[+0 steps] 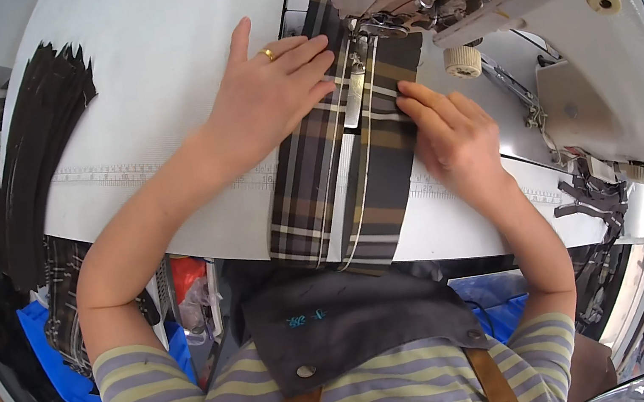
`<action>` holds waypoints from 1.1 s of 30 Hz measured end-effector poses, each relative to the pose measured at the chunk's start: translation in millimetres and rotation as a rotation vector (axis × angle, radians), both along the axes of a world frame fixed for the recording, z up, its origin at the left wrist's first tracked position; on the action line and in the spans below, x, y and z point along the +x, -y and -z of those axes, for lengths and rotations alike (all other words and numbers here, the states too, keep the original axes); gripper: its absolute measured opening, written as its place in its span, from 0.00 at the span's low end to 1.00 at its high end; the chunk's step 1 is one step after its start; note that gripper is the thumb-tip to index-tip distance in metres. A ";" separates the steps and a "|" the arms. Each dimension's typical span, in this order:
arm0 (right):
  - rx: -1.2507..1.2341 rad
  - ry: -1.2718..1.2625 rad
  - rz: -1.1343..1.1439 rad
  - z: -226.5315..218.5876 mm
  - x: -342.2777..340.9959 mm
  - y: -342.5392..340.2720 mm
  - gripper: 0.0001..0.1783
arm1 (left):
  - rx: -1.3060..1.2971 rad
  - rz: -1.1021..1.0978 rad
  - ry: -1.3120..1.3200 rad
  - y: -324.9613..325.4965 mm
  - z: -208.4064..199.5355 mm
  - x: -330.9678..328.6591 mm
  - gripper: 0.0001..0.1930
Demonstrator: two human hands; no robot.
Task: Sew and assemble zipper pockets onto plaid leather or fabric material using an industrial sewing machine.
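A dark plaid fabric piece (301,205) lies lengthwise on the white sewing table, its far end under the sewing machine's presser foot (369,26). Down its middle runs a narrow metal strip (353,101), with a white band (339,198) showing nearer me. My left hand (273,93), a ring on one finger, lies flat with fingers stretched across the fabric's left side, left of the needle area. At the right edge, my right hand (454,130) has its fingers bent and pressed together on the fabric; its thumb is mostly hidden.
The sewing machine head (573,62) overhangs the far right. Dark fabric strips (43,155) lie along the table's left edge, and black scraps (593,200) sit at the right. A printed ruler (110,174) crosses the table. Blue bins (46,344) stand below.
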State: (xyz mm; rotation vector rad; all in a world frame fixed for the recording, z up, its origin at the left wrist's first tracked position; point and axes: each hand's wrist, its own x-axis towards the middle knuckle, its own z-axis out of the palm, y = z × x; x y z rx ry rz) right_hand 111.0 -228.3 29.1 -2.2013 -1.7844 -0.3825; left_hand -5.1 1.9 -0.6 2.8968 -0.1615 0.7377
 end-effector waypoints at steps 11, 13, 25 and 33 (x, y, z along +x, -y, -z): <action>0.165 -0.118 0.028 17.5 32.7 -45.3 0.05 | 0.105 0.056 -0.078 12.0 -5.3 -5.8 0.20; 0.234 -0.942 0.152 13.0 33.1 -28.5 0.05 | 0.053 0.068 -0.087 11.8 -2.3 -5.1 0.20; 0.224 -0.316 0.257 16.6 53.0 -10.4 0.05 | -0.006 0.047 -0.034 19.3 -2.5 -2.4 0.20; 0.064 -0.406 0.362 18.6 60.0 -12.2 0.09 | 0.106 0.034 -0.077 18.9 4.4 -0.8 0.22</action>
